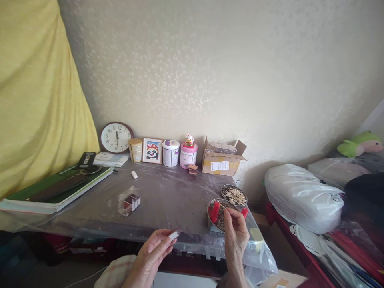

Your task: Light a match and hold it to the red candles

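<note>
My left hand (156,250) holds a small matchbox (175,235) between thumb and fingers, near the table's front edge. My right hand (235,228) is pinched over a round tin (213,227) of dark grains; what its fingertips hold is too small to make out. Inside the tin a red candle (215,212) leans on the left side, and another red candle (245,212) shows partly behind my right hand. Just behind stands a dish of matchsticks (234,195). A plastic-wrapped pack of matchboxes (131,202) lies at the left middle of the table.
Along the wall stand a clock (117,137), a picture frame (152,151), a white canister (171,153) and an open cardboard box (221,164). Large books (57,188) lie at the left. White plastic bags (303,198) sit on the right.
</note>
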`<action>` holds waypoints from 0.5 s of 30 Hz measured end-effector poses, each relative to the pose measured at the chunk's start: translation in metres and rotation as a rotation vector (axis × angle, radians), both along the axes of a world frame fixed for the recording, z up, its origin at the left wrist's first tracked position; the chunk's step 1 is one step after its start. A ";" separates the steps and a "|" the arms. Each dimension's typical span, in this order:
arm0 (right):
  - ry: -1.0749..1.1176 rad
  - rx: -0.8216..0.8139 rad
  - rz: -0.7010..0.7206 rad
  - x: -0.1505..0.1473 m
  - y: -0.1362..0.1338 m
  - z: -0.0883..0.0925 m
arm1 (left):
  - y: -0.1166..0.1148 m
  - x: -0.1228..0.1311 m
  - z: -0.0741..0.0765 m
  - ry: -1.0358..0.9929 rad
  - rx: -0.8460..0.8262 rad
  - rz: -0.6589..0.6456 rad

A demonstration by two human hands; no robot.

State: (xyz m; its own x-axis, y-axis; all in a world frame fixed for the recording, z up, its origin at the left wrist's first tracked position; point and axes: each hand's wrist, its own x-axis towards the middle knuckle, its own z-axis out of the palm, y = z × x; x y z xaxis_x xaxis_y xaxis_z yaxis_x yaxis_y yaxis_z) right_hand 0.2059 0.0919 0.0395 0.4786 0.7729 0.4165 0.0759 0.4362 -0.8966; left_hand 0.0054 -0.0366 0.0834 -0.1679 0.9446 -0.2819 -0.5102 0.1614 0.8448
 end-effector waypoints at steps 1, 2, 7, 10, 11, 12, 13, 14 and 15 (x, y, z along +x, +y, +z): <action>-0.003 0.000 0.002 0.000 0.000 0.000 | 0.000 0.000 0.000 0.004 -0.007 0.053; -0.006 0.002 0.002 0.000 0.000 0.001 | 0.000 0.001 -0.001 -0.002 -0.004 0.047; -0.016 0.008 -0.004 0.000 0.000 0.002 | 0.003 0.004 -0.012 -0.012 0.025 0.071; -0.016 0.013 -0.003 -0.001 0.000 0.003 | 0.003 0.004 -0.012 -0.017 0.018 0.082; -0.015 0.016 -0.004 -0.002 0.000 0.003 | 0.003 0.004 -0.010 -0.019 0.014 0.086; -0.014 0.019 -0.006 -0.002 -0.001 0.003 | 0.002 0.003 -0.007 -0.025 0.009 0.072; -0.014 0.020 -0.009 -0.002 -0.001 0.004 | 0.000 0.002 -0.003 -0.028 0.006 0.067; -0.014 0.020 -0.012 -0.002 -0.001 0.004 | -0.001 0.001 0.001 -0.036 -0.001 0.031; -0.014 0.018 -0.014 -0.002 -0.001 0.004 | -0.002 0.000 0.004 -0.038 -0.008 0.023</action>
State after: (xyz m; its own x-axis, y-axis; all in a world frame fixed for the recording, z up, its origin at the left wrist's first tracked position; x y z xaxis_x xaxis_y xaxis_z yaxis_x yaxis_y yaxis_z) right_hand 0.2039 0.0909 0.0431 0.4832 0.7586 0.4370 0.0947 0.4510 -0.8875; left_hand 0.0053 -0.0391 0.0878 -0.1785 0.9384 -0.2960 -0.5459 0.1559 0.8232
